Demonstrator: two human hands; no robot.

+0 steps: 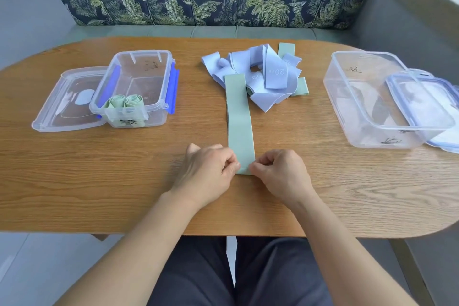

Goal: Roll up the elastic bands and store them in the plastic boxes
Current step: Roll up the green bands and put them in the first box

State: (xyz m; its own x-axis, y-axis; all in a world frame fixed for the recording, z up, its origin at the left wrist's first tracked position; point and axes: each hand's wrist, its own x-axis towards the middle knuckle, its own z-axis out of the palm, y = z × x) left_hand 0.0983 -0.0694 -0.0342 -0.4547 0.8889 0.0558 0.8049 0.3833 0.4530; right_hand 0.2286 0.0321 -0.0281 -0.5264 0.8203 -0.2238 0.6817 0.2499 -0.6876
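Band: I judge the green band (239, 119) soft, stretchy and light.
Hold: my left hand (208, 171) and right hand (282, 174) pinch its near corners, fingers curled.

Starting on another green one, centre of frame

Our left hand (208, 169) and right hand (280, 171) each pinch a near corner of the flat green band (239, 126), which runs up the wooden table (99, 169) to the blue-and-green pile (268, 74). The left-side box (139, 82) holds two green rolls (124, 102); the right-side box (360, 97) has a lid (422, 102) resting on its rim.
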